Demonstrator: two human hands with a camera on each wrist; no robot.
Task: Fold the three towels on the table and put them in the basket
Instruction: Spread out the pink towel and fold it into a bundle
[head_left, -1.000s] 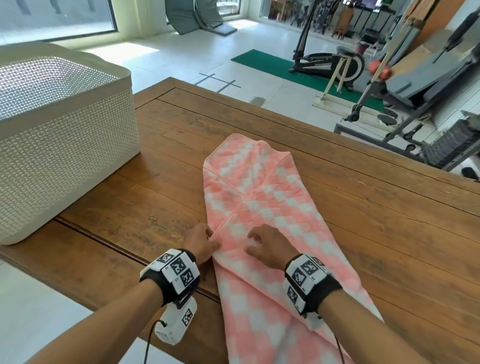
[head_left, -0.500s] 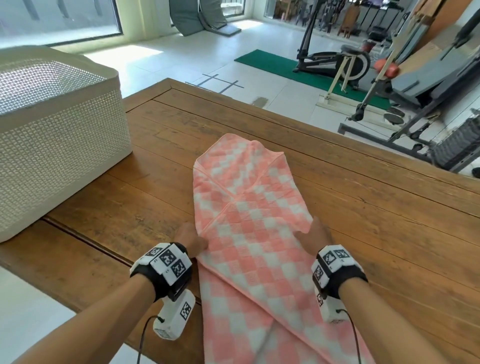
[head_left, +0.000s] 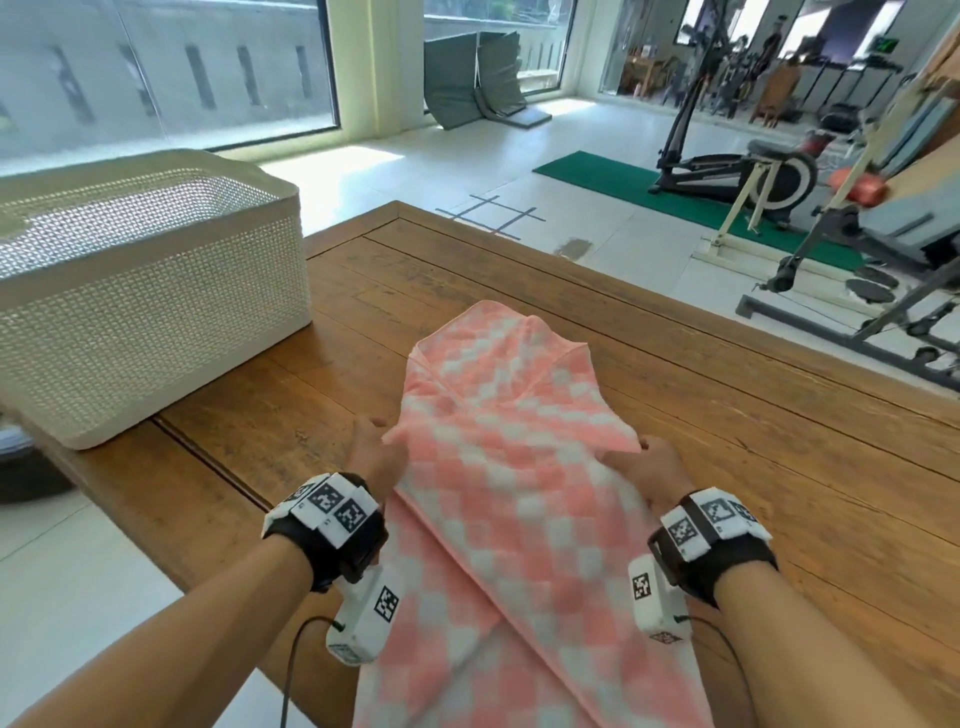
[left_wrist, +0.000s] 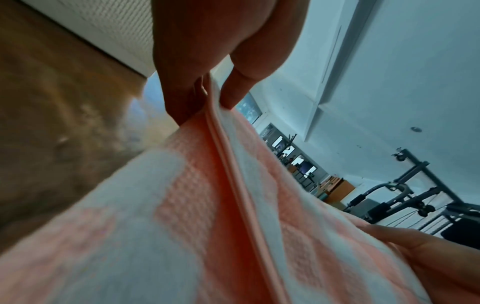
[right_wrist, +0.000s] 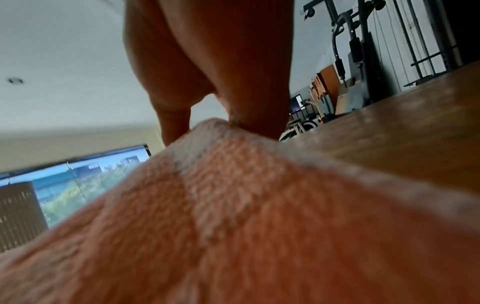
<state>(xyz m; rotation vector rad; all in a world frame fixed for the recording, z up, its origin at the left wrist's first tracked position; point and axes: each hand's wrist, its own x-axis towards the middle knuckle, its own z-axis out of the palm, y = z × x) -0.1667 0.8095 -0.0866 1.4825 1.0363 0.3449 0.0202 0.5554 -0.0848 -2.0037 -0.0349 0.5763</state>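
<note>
**Terry cloth, soft and limp: grip at the edges**

Pink-and-white checked towel (head_left: 514, 499) lies on the table (head_left: 779, 467), already doubled lengthwise, near end hanging off the front edge. Judging by the drape: light, floppy, no stiffness, so it sags wherever unsupported. Surface looks grippy, not slippery; nothing fragile.

Left hand (head_left: 375, 453) pinches the left edge, thumb and finger closed on both stacked hems, as the left wrist view shows. Right hand (head_left: 652, 462) holds the right edge the same way, fingers closed on the cloth. Both grips sit level with each other, mid-length, and the cloth there is raised slightly off the wood.

Best hold, in my view: both layers together at the side hems, symmetric, else the layers shear and the fold skews.

Basket (head_left: 156, 312) stands on the table to the left, well apart from the towel. Other two towels are not in view.
</note>
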